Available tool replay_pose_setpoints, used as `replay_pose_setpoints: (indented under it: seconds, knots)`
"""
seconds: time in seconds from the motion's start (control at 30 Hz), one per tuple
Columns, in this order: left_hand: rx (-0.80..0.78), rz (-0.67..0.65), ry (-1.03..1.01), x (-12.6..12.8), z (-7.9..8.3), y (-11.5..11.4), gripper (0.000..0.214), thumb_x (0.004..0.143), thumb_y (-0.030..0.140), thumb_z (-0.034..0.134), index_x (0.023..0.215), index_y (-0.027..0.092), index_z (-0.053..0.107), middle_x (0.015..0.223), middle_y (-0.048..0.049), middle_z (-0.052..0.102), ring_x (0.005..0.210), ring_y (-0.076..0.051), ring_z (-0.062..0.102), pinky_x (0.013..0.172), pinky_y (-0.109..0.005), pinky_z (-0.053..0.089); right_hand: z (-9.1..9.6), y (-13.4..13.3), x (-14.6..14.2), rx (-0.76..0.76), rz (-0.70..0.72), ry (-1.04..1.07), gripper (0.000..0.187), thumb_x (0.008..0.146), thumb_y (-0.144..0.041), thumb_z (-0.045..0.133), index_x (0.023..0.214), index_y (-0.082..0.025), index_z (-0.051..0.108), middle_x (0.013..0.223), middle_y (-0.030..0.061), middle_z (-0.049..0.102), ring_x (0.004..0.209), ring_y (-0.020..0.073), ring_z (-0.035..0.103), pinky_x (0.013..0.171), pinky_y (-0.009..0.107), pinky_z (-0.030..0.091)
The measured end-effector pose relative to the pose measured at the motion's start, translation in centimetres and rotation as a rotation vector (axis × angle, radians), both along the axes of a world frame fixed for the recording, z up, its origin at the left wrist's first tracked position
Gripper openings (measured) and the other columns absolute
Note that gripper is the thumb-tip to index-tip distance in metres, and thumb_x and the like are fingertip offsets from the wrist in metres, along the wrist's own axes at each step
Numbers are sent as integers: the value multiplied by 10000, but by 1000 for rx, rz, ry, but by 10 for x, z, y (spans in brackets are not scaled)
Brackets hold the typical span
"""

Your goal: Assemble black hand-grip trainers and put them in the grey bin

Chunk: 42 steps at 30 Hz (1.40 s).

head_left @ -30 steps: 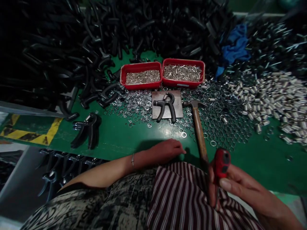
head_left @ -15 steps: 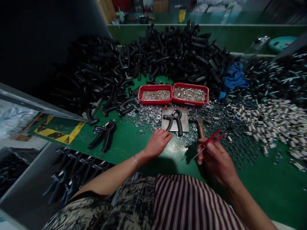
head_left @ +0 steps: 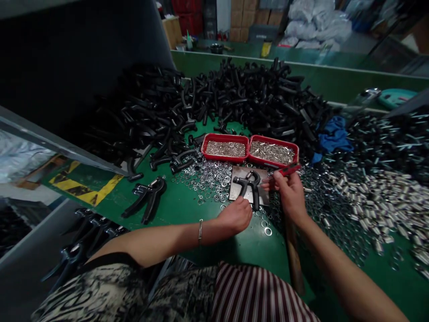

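Observation:
A black hand grip strengthener [head_left: 255, 192] with a coil spring at its top lies on a square metal plate [head_left: 264, 173]. My left hand [head_left: 236, 215] is closed at the lower end of its left handle; the fingertips are hidden. To the right of the plate, my right hand [head_left: 291, 194] is wrapped around a red-handled screwdriver [head_left: 288, 170], whose shaft I cannot make out now. Below that hand runs the wooden handle of a hammer [head_left: 294, 259], its head hidden. Another hand grip strengthener [head_left: 147, 197] lies on the green table to the left.
Two red trays of small metal parts, the left tray [head_left: 225, 158] and the right tray [head_left: 296, 162], stand behind the plate. Black handles [head_left: 234, 94] are heaped beyond. Loose washers [head_left: 211, 181] surround the plate; metal cylinders [head_left: 385, 201] and a blue cloth [head_left: 335, 134] lie right.
My right hand has lifted the screwdriver forward from the hammer's handle to beside the plate. My left hand has moved onto the grip strengthener's handle end. The view has tilted up.

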<state>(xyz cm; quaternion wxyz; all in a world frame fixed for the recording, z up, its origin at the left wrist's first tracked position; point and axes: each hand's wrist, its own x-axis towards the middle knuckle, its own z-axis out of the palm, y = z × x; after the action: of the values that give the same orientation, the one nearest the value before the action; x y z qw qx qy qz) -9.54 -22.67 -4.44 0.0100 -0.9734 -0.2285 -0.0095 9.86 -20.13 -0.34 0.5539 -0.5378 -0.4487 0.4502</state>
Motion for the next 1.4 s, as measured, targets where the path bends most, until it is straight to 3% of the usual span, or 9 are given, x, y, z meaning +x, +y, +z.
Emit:
replay_pose_setpoints:
  seconds: [0.13, 0.3, 0.53, 0.8, 1.0, 1.1, 1.17, 1.3, 1.4]
  knots:
    - [-36, 113, -99, -2, 5, 5, 213, 985, 149, 438, 913, 111, 635, 907, -123, 643, 894, -251, 550, 852, -417, 417, -19, 32, -10, 13, 8, -183, 319, 915, -555, 579, 1011, -276, 459, 840, 26, 744, 700, 240, 725, 701, 417, 604]
    - [-14, 239, -302, -14, -2, 25, 200, 1006, 171, 433, 1032, 113, 622, 1274, -152, 606, 1101, -257, 538, 956, -440, 436, -34, 36, -10, 19, 12, -316, 323, 938, -570, 533, 1027, -266, 469, 858, 55, 756, 750, 262, 732, 751, 434, 587]
    - [-109, 233, -397, -16, -12, 36, 189, 1000, 136, 445, 1033, 109, 630, 1292, -128, 618, 1145, -226, 541, 1011, -400, 464, -31, 35, -7, 20, 44, -379, 275, 963, -532, 507, 1019, -269, 447, 886, 64, 750, 776, 262, 728, 761, 419, 573]
    - [-131, 276, -335, -19, -25, 25, 140, 986, 178, 515, 1000, 129, 645, 1442, -99, 538, 1197, -211, 509, 1033, -362, 471, -20, 39, -23, 66, 207, -934, 225, 979, -432, 427, 1036, -220, 471, 881, 144, 696, 771, 319, 685, 670, 397, 478]
    - [-20, 215, -257, -11, -22, 20, 160, 984, 207, 528, 965, 102, 648, 1466, -136, 509, 1219, -244, 505, 1049, -368, 449, -13, 62, -28, 24, 259, -706, 224, 973, -443, 439, 1054, -234, 446, 664, 22, 634, 568, 215, 595, 574, 325, 426]
    - [14, 211, -281, -7, -23, 18, 214, 1014, 210, 463, 990, 97, 644, 1430, -157, 531, 1208, -238, 522, 1037, -377, 446, -3, 52, -36, 93, 202, -432, 228, 1006, -473, 386, 1050, -260, 451, 665, -18, 611, 511, 173, 549, 549, 309, 435]
    - [-2, 199, -334, -7, -21, 17, 250, 1030, 187, 409, 992, 99, 640, 1341, -155, 588, 1215, -225, 525, 1040, -373, 434, 6, 42, -36, 145, 159, -369, 246, 1014, -491, 386, 1095, -274, 469, 692, -26, 613, 526, 166, 556, 568, 308, 452]
    - [-149, 332, -489, -15, -4, 28, 246, 1043, 230, 391, 1028, 135, 617, 1202, -109, 645, 1126, -204, 557, 989, -373, 440, 16, 36, 4, 163, -53, -662, 306, 993, -515, 437, 1126, -255, 527, 749, 5, 644, 634, 196, 605, 647, 323, 464]
    - [-186, 455, -482, -21, 16, 48, 229, 1040, 263, 408, 1061, 151, 607, 1077, -81, 658, 1011, -209, 559, 935, -374, 432, 8, 41, 61, -18, -174, -1002, 377, 967, -526, 459, 1105, -205, 600, 797, 67, 674, 728, 254, 634, 703, 365, 466]
